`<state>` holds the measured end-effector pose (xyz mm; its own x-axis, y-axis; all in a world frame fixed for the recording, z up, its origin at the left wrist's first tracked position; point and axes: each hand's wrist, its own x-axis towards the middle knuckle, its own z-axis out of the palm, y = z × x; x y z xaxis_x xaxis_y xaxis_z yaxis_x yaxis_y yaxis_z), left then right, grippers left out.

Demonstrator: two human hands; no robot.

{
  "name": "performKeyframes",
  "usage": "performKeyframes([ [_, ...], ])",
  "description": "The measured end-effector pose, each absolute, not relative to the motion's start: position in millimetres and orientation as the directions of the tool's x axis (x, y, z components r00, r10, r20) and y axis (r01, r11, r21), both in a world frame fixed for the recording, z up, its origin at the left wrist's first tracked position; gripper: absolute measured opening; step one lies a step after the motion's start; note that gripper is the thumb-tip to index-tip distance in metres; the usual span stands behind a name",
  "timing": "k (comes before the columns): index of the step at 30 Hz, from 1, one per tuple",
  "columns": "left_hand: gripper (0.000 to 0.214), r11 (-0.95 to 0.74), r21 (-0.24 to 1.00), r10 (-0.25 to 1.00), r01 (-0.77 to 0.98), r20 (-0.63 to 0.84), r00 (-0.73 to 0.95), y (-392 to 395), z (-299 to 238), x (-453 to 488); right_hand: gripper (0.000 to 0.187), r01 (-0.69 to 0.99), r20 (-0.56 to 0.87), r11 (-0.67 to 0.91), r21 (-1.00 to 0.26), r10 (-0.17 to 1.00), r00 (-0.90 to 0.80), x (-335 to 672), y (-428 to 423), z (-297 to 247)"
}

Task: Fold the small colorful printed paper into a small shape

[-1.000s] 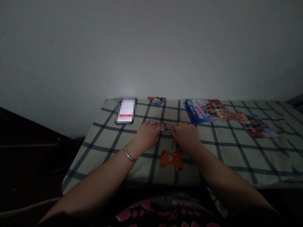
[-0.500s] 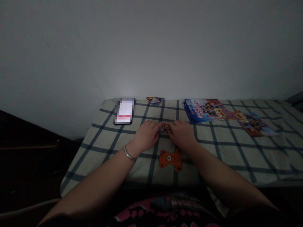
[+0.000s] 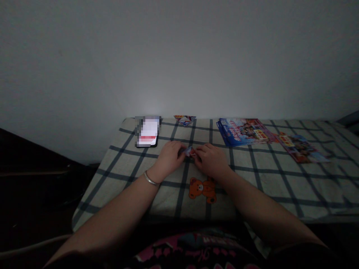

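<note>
A small folded piece of coloured paper (image 3: 189,151) lies on the checked cloth (image 3: 129,164) between my two hands. My left hand (image 3: 169,158), with a silver bangle on its wrist, pinches the paper's left side. My right hand (image 3: 211,159) has its fingers curled onto the right side of the paper. Most of the paper is hidden under my fingers. The room is dim.
A lit phone (image 3: 147,132) lies at the back left of the cloth. Another folded paper piece (image 3: 184,119) sits at the far edge. Blue printed sheets (image 3: 242,130) and one more printed sheet (image 3: 301,148) lie at the back right. An orange bear print (image 3: 202,189) is near me.
My hands have drawn closer together over the small paper, and the right hand has shifted left. The paper now shows less between my fingers.
</note>
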<state>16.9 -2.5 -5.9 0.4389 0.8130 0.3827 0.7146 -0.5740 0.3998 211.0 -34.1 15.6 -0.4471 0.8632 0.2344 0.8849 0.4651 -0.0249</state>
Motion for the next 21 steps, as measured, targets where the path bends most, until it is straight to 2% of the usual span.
performKeyframes([
  [3,0.020,-0.577,0.504,0.817,0.642,0.369,0.444,-4,-8,20,0.028,0.869,0.233,0.492,-0.055,0.852,-0.468,210,-36,16],
  [8,0.038,-0.664,0.370,0.746,0.649,0.390,0.541,-12,-7,26,0.028,0.862,0.228,0.507,0.002,0.839,-0.494,207,-37,17],
  [11,0.041,-0.675,0.369,0.736,0.638,0.389,0.554,-14,-7,26,0.028,0.863,0.217,0.505,0.018,0.840,-0.497,206,-37,18],
  [15,0.039,-0.625,0.475,0.780,0.619,0.402,0.480,-13,-8,26,0.028,0.866,0.196,0.501,-0.011,0.850,-0.489,207,-35,18],
  [21,0.057,-0.505,0.704,0.862,0.500,0.382,0.333,-14,-9,27,0.028,0.859,0.227,0.510,-0.042,0.842,-0.489,208,-36,15],
])
